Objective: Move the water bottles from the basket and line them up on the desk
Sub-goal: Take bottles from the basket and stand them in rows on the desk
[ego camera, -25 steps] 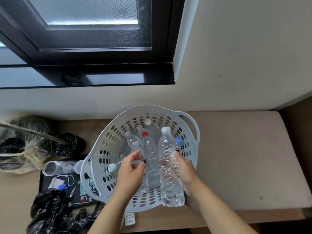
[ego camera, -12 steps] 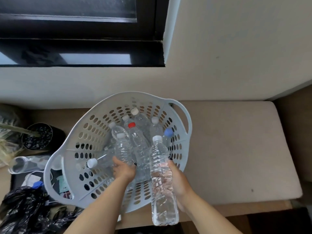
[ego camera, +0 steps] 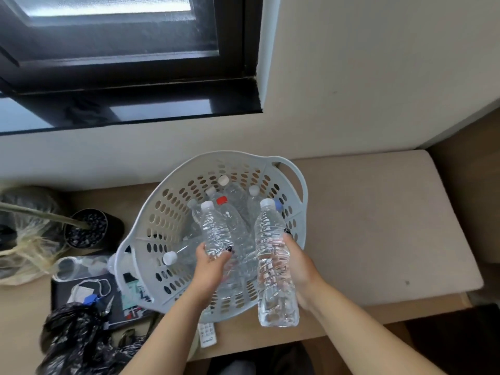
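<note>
A pale grey perforated basket sits on the desk and holds several clear water bottles. My left hand grips a white-capped bottle by its lower body, raised inside the basket. My right hand grips another white-capped bottle, upright over the basket's near right rim. Behind them lie a red-capped bottle, a blue-capped one mostly hidden, and a bottle on its side at the left.
Right of the basket stretches a beige padded surface. To the left are a black pot of dark pebbles, a plastic bag, a glass jar, a black bag. A small remote lies at the front edge. A wall and window rise behind.
My left hand has closed on a bottle and lifted it up out of the pile. The right hand still holds its bottle, now slightly higher.
</note>
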Available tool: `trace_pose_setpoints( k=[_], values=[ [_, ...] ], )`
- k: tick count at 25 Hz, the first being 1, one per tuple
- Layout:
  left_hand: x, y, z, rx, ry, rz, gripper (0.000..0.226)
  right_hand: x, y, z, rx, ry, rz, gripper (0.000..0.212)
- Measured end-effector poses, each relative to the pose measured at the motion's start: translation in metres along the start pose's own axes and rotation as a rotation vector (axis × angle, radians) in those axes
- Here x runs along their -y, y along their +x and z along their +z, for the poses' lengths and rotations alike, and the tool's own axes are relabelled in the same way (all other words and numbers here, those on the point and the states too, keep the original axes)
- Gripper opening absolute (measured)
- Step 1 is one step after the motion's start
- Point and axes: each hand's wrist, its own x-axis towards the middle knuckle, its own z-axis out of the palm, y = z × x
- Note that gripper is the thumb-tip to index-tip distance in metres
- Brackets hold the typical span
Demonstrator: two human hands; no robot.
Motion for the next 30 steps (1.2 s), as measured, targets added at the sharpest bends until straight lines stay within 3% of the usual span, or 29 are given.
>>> trace_pose_setpoints(
  k=[6,9,12,14,15,16,18,22,26,30],
  values=[
    [-0.057,-0.089,-0.015,0.269,-0.192,0.068,0.066,0.019,-0.053,-0.001,-0.047,0.162,-0.073,0.081],
    [-0.089,-0.135,-0.01,0.399,-0.148,0.129,0.037,0.043,-0.101,-0.004,-0.108,0.283,-0.085,0.061],
    [-0.121,-0.179,0.004,0.453,0.085,0.179,0.012,0.052,-0.142,-0.025,-0.042,0.351,-0.157,0.055],
    [-0.129,-0.207,0.016,0.565,0.125,0.292,0.046,0.056,-0.171,-0.036,-0.008,0.411,-0.229,0.062],
    [-0.131,-0.22,0.023,0.614,0.14,0.335,0.06,0.054,-0.182,-0.044,-0.039,0.403,-0.254,0.077],
    [-0.134,-0.233,0.031,0.635,0.174,0.375,0.065,0.052,-0.192,-0.052,-0.108,0.396,-0.275,0.09],
    [-0.136,-0.254,0.051,0.68,0.216,0.434,0.067,0.047,-0.218,-0.069,-0.226,0.345,-0.323,0.096],
    [-0.131,-0.296,0.098,0.757,0.214,0.492,0.057,0.032,-0.279,-0.108,-0.442,0.346,-0.404,0.075],
    [-0.108,-0.342,0.148,0.825,0.236,0.528,0.049,0.007,-0.345,-0.154,-0.583,0.465,-0.536,0.028],
    [-0.076,-0.392,0.2,0.956,0.307,0.535,0.049,-0.034,-0.407,-0.202,-0.713,0.563,-0.588,0.024]
  ],
)
